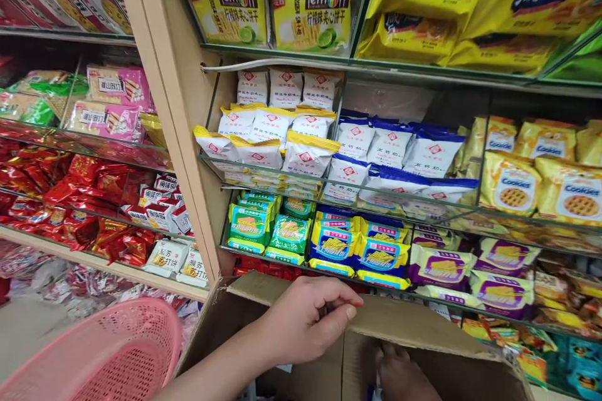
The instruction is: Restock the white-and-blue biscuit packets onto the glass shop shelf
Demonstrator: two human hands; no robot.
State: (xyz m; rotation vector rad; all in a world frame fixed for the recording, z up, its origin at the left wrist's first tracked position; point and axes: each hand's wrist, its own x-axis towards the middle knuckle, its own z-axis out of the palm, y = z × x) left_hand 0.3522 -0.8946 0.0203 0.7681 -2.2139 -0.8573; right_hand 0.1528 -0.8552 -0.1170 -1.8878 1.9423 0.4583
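An open cardboard box [399,319] fills the lower middle of the view. Over its far edge is my left hand [313,319], thumb and forefinger curled close together, with nothing visible between them. Deep in the shadow of the box, my right hand [402,369] has its fingers bent around something; a sliver of white and blue wrapping [377,388] shows beside them, too dim to make out. Behind the box, shelves hold green packets [289,235], blue and yellow packets [333,241], and white packets with blue edges [433,150].
A pink plastic basket [162,332] stands left of the box. A wooden upright [172,106] parts the two shelf units. Glass shelf edges [263,172] stick out above the box. Purple packets [503,288] lie at the right, red ones [89,182] at the left.
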